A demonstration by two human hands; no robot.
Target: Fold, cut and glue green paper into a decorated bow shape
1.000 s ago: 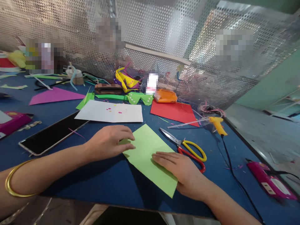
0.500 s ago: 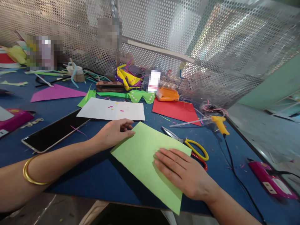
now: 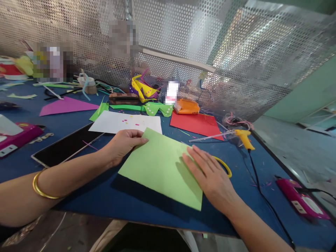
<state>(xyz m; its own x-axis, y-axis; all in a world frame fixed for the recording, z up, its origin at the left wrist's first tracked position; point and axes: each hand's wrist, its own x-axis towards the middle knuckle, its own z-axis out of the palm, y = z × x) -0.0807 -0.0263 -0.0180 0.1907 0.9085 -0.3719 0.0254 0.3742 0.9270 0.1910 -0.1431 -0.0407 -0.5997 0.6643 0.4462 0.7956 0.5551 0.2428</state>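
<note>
A light green sheet of paper (image 3: 159,168) is raised at a slant above the blue table, its shadow falling below the near edge. My left hand (image 3: 123,145) grips its upper left edge, thumb on top and fingers curled behind. Along the right edge lies my right hand (image 3: 214,180), fingers stretched out and resting against the paper; its thumb is hidden. Just behind that hand a yellow scissors handle (image 3: 224,166) shows, while the blades and other handle are mostly covered.
White paper (image 3: 110,122) with small coloured bits lies beyond, near red paper (image 3: 194,124) and green paper glasses (image 3: 159,109). A yellow glue gun (image 3: 244,138) and magenta power strip (image 3: 301,199) sit right. A dark flat panel (image 3: 65,147) lies left; perforated mesh (image 3: 178,31) stands behind.
The green sheet has turned and shifted up and left, its near corner lifting. My left hand now pinches its edge. My right hand has slid toward the right edge, covering more of the scissors.
</note>
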